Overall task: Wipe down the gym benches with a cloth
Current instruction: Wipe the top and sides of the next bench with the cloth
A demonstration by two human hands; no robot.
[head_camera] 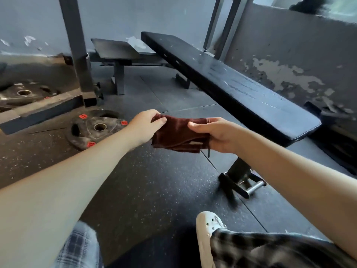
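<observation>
A folded dark red cloth (178, 134) hangs in the air between both hands, above the floor. My left hand (144, 127) pinches its upper left corner. My right hand (218, 135) grips its right edge, thumb on top. To the right of the cloth a long flat black bench (228, 82) runs from the back wall toward me; its pad is scuffed and dusty. A second, smaller bench (116, 50) stands behind it at the back centre.
A black weight plate (94, 128) with red labels lies on the rubber floor left of the cloth. More plates (23, 93) lie at far left behind a grey rack upright (77, 47). The bench's foot and steel roller (249, 185) stick out near my white shoe (207, 235).
</observation>
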